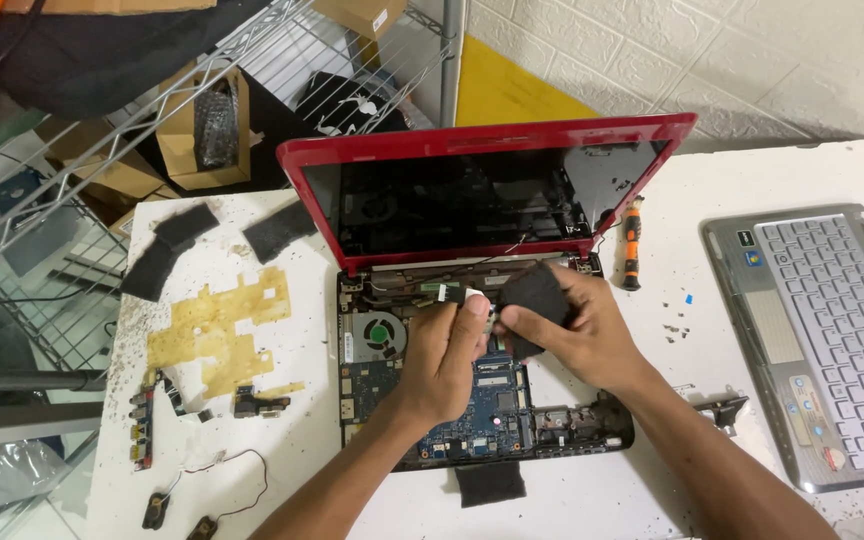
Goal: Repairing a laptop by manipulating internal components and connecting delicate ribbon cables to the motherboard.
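Forearms enter at 6 o'clock. Our left hand [444, 355] pinches small white connector [476, 298]; our right hand [577, 335] grips black pad [535, 297], just at 3 o'clock of connector, nearly touching, over opened red laptop [482, 400]. Fan [384, 333] at 9 o'clock, screwdriver [633, 243] at 2.

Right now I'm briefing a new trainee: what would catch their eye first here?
The red laptop at centre, lid up and base stripped to its blue circuit board. Over it, the left hand and right hand meet, the right gripping a black piece. The removed silver keyboard panel lies far right.
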